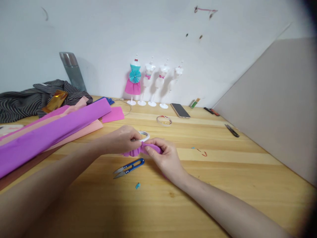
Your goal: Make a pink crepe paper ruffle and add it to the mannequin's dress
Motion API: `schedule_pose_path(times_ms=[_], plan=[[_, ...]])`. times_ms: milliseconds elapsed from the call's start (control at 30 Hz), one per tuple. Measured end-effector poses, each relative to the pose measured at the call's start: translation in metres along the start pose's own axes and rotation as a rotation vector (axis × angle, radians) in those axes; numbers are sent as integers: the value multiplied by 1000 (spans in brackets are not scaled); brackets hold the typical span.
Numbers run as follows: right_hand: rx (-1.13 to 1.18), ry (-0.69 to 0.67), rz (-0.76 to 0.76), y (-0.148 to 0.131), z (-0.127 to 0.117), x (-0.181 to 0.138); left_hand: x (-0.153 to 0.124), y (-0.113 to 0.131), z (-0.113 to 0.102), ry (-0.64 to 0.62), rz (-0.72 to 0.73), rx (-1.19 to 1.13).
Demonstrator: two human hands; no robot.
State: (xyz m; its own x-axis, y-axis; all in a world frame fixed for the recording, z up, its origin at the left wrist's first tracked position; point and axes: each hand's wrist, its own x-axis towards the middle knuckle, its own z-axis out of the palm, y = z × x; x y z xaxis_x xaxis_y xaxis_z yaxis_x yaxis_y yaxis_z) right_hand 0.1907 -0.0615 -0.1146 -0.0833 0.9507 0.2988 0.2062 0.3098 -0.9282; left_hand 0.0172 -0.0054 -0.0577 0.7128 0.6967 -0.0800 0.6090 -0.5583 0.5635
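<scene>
My left hand and my right hand meet over the wooden table, both closed on a small gathered piece of purple crepe paper. The left fingers pinch its ruffled end; the right hand wraps the other end. A white tape roll lies just behind the left fingertips. Blue thread snips rest on the table right in front of the hands.
Rolls of purple and pink crepe paper lie at the left, beside striped cloth and a metal flask. Several small mannequins, one wearing a pink and teal dress, stand by the wall. A phone, clear tape roll and black snips lie beyond.
</scene>
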Motion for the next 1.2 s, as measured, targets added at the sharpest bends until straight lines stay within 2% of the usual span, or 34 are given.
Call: schedule_pose_path(times_ms=[233, 600, 967, 1200], plan=[[-52, 45, 63, 0, -2, 3, -2, 6, 0, 4, 65, -13], [-43, 71, 96, 1, 0, 4, -3, 8, 4, 84, 140, 46], [1, 70, 142, 3, 1, 5, -2, 4, 9, 128, 157, 181], [19, 83, 165, 4, 2, 4, -4, 8, 9, 108, 150, 209]])
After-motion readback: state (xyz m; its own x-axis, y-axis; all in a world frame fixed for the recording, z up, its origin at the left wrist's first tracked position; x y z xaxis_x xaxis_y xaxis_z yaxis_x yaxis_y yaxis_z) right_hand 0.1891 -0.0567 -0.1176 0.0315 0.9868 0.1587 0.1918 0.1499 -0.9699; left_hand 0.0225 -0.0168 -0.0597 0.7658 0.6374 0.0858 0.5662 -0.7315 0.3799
